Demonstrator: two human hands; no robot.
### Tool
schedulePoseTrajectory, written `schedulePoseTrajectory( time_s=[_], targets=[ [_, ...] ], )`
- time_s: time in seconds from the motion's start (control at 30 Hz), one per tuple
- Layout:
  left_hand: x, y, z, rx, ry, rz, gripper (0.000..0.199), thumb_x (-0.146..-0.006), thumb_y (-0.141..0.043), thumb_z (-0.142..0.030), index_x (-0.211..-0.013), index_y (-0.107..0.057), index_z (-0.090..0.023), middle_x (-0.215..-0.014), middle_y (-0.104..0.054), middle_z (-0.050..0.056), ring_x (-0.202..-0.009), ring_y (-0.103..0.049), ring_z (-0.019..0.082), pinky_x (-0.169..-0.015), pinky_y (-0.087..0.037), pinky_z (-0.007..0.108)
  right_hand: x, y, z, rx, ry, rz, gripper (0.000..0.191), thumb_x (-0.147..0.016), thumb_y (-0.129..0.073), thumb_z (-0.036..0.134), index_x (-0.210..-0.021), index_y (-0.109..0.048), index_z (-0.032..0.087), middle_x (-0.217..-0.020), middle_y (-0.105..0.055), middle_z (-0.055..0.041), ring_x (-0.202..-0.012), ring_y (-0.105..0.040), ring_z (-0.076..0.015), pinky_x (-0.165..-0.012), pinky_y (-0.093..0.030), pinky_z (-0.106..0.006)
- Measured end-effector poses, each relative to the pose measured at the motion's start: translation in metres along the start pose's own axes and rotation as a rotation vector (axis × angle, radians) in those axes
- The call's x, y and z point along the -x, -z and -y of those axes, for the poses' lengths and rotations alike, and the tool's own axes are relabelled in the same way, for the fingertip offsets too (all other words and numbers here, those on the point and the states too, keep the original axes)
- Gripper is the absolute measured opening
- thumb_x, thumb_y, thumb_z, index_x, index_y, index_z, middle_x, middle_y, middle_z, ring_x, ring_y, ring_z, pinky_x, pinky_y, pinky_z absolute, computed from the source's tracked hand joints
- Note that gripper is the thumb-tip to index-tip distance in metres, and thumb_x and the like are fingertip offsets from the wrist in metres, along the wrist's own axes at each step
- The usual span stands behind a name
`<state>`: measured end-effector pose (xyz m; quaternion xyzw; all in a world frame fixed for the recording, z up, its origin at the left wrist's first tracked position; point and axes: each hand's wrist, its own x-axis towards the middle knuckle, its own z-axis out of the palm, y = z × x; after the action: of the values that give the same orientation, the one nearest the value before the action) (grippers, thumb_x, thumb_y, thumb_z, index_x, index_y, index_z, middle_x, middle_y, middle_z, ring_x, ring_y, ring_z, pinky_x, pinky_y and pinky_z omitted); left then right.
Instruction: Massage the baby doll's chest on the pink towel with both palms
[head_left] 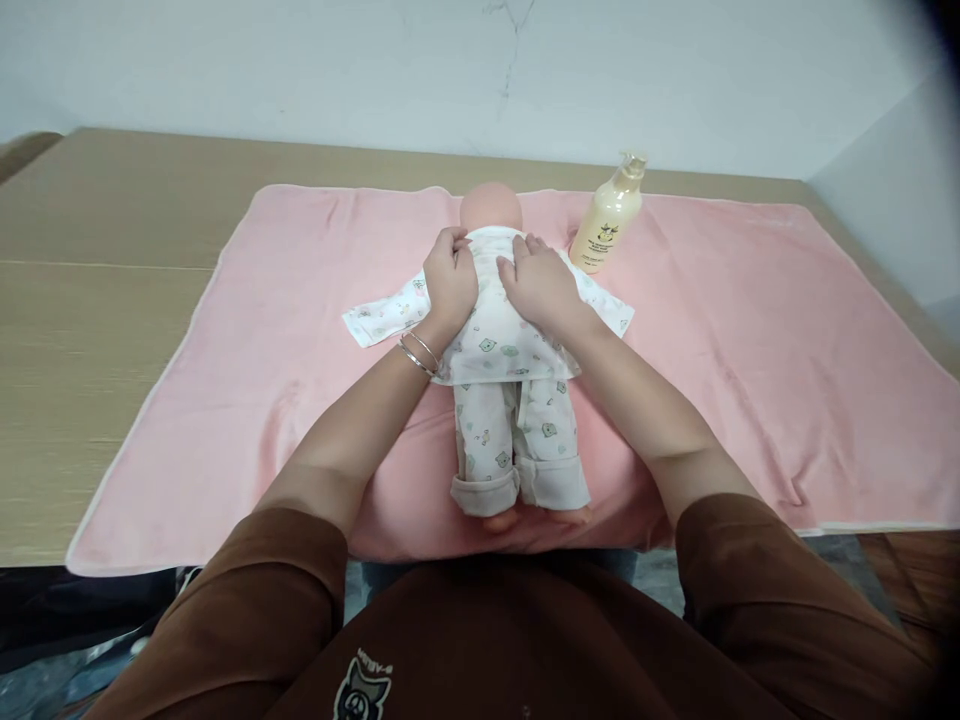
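A baby doll (491,207) lies on a pink blanket, its smooth round head pointing away from me and no facial features showing. It wears a white patterned shirt (495,345) and matching trousers (484,430) with rolled cuffs, from which the toes stick out. At the collar's left side, my left hand (451,278) is closed with curled fingers on the shirt's edge. My right hand (541,283) rests on the upper right of the shirt, fingers stretched out and thumb apart. Both shirt sleeves spread outward on the blanket.
The pink blanket (750,350) covers much of the wooden table (97,330). Beside the doll, at the right, a pump bottle (604,222) of pale yellow liquid is on the blanket. A white wall (337,70) rises behind the table.
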<state>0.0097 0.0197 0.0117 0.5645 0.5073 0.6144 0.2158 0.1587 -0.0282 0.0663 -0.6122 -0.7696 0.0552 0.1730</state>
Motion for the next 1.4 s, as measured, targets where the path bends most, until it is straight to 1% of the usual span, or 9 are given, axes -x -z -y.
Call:
schedulePoseTrajectory(
  time_s=[0.2,0.3,0.43,0.5,0.6,0.7,0.83,1.1,1.4],
  targets=[
    [-0.002,0.0,0.007,0.025,-0.011,0.018,0.018,-0.098,-0.051,-0.012,-0.103,-0.064,-0.024,-0.107,-0.078,0.006,-0.108,-0.075,0.023,-0.115,-0.057,0.039,0.012,-0.002,0.022,0.033,0.328,0.069,0.062,-0.101,-0.04,0.012,-0.162,-0.05,0.005,-0.177,-0.038,-0.0176,-0.169,-0.028,-0.0339,-0.143,-0.02,-0.057],
    [-0.004,0.0,0.01,0.028,-0.017,0.039,0.019,-0.099,-0.05,-0.013,-0.106,-0.064,-0.023,-0.108,-0.077,0.005,-0.11,-0.075,0.023,-0.12,-0.055,0.041,-0.006,-0.002,0.003,-0.068,0.243,0.055,0.06,-0.104,-0.043,0.02,-0.163,-0.051,0.015,-0.178,-0.037,-0.0099,-0.17,-0.028,-0.0334,-0.142,-0.021,-0.061],
    [-0.004,-0.001,0.009,0.03,-0.015,0.041,0.023,-0.096,-0.051,-0.007,-0.105,-0.065,-0.023,-0.106,-0.078,0.004,-0.111,-0.075,0.022,-0.12,-0.055,0.039,-0.014,0.0,-0.01,-0.098,0.006,0.021,0.067,-0.111,-0.044,0.042,-0.164,-0.044,0.001,-0.174,-0.039,-0.023,-0.166,-0.035,-0.0405,-0.138,-0.027,-0.062],
    [-0.004,-0.001,0.009,0.026,-0.013,0.027,0.026,-0.094,-0.051,-0.003,-0.103,-0.066,-0.022,-0.104,-0.078,0.004,-0.111,-0.075,0.022,-0.118,-0.056,0.039,-0.006,0.0,-0.002,-0.043,-0.021,-0.022,0.065,-0.112,-0.04,0.039,-0.16,-0.047,-0.005,-0.168,-0.046,-0.028,-0.16,-0.043,-0.0433,-0.134,-0.035,-0.063],
    [-0.004,0.0,0.009,0.029,-0.012,0.023,0.022,-0.096,-0.053,-0.005,-0.099,-0.066,-0.023,-0.098,-0.077,0.003,-0.112,-0.074,0.023,-0.117,-0.057,0.04,0.012,-0.003,0.019,0.066,0.08,-0.068,0.058,-0.11,-0.037,0.024,-0.158,-0.05,-0.006,-0.164,-0.052,-0.0287,-0.156,-0.048,-0.0428,-0.133,-0.039,-0.059],
    [-0.004,0.0,0.011,0.035,0.013,0.06,0.015,-0.104,-0.056,-0.013,-0.1,-0.065,-0.024,-0.097,-0.076,0.001,-0.114,-0.072,0.02,-0.117,-0.056,0.041,0.023,-0.008,0.033,0.104,0.188,-0.045,0.057,-0.109,-0.036,0.021,-0.159,-0.05,-0.002,-0.17,-0.046,-0.0251,-0.163,-0.039,-0.0386,-0.139,-0.03,-0.055],
    [-0.004,0.0,0.011,0.001,0.048,0.075,0.011,-0.107,-0.056,-0.016,-0.104,-0.064,-0.024,-0.104,-0.076,-0.001,-0.119,-0.069,0.017,-0.122,-0.052,0.044,0.011,-0.008,0.022,0.043,0.217,0.009,0.058,-0.107,-0.038,0.023,-0.161,-0.049,0.004,-0.176,-0.038,-0.0203,-0.168,-0.031,-0.0352,-0.141,-0.025,-0.058],
    [-0.013,-0.001,0.017,-0.028,-0.041,0.144,0.017,-0.088,-0.065,-0.007,-0.091,-0.068,-0.023,-0.104,-0.077,0.007,-0.12,-0.07,0.031,-0.126,-0.049,0.05,-0.024,-0.012,-0.028,-0.134,-0.057,-0.041,0.067,-0.111,-0.036,0.051,-0.15,-0.056,0.002,-0.166,-0.05,-0.0255,-0.161,-0.041,-0.0437,-0.134,-0.032,-0.068],
    [-0.002,-0.006,0.003,-0.274,-0.084,0.308,0.022,-0.095,-0.072,-0.036,-0.093,-0.058,-0.02,-0.126,-0.07,0.023,-0.146,-0.052,0.049,-0.135,-0.026,0.072,-0.014,0.0,-0.02,-0.022,0.047,-0.009,0.061,-0.114,-0.03,0.041,-0.149,-0.057,-0.002,-0.151,-0.062,-0.0279,-0.147,-0.057,-0.0414,-0.128,-0.044,-0.057]
  ],
)
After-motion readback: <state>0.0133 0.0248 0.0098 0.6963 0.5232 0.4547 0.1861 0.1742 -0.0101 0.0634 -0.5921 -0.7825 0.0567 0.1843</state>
